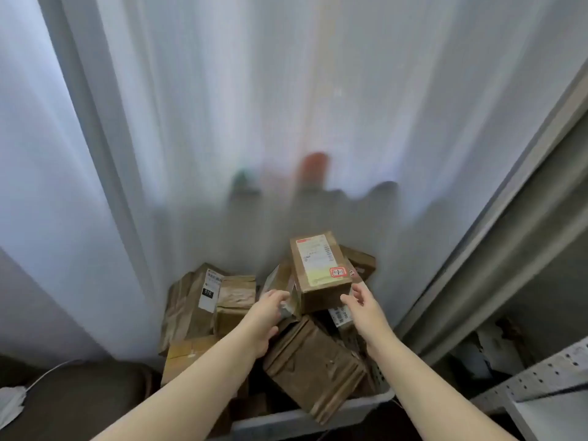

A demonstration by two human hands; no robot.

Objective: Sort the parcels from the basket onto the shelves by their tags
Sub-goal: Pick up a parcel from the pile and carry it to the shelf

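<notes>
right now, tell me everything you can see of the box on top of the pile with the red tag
The brown cardboard box is oblong and lies tilted atop the parcels heaped in the basket. Its top face carries a white shipping label and, at the near right corner, a red-bordered tag, too blurred to read. The left hand and right hand reach toward either side of its near end; contact is unclear.

Basket [362, 404] mostly buried under parcels [311, 361]; top parcel [321, 281] label print too blurred to read; shelf [541, 378] cut off at right edge; shapes behind curtain [254, 122] indistinct.
</notes>
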